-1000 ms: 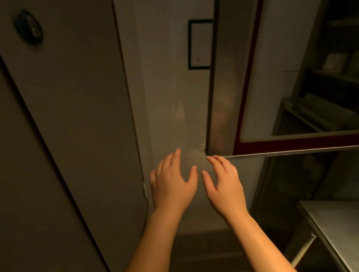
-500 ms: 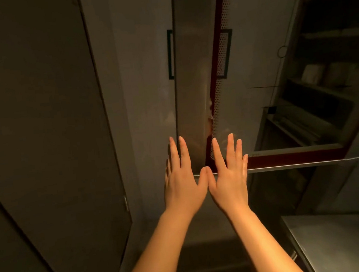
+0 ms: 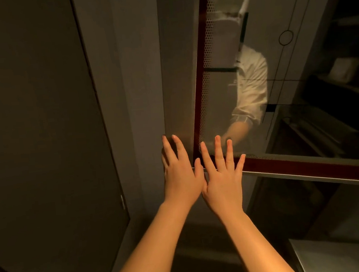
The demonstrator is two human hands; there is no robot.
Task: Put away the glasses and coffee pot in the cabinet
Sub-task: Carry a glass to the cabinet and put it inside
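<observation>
Glass cabinet door [image 3: 257, 98] stands just ahead of both hands, left [image 3: 181, 179] and right [image 3: 221, 177], fingers straight, holding nothing. Glasses and coffee pot are out of view. Pushing flat-handed could slam the door.

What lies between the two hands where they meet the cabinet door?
In the head view the left hand and right hand lie flat, thumbs touching. Between their fingers runs the door's dark red frame edge; nothing else.

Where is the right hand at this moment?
In the head view, the right hand is at centre, fingers straight over the lower left corner of the glass cabinet door, beside the left hand.
</observation>
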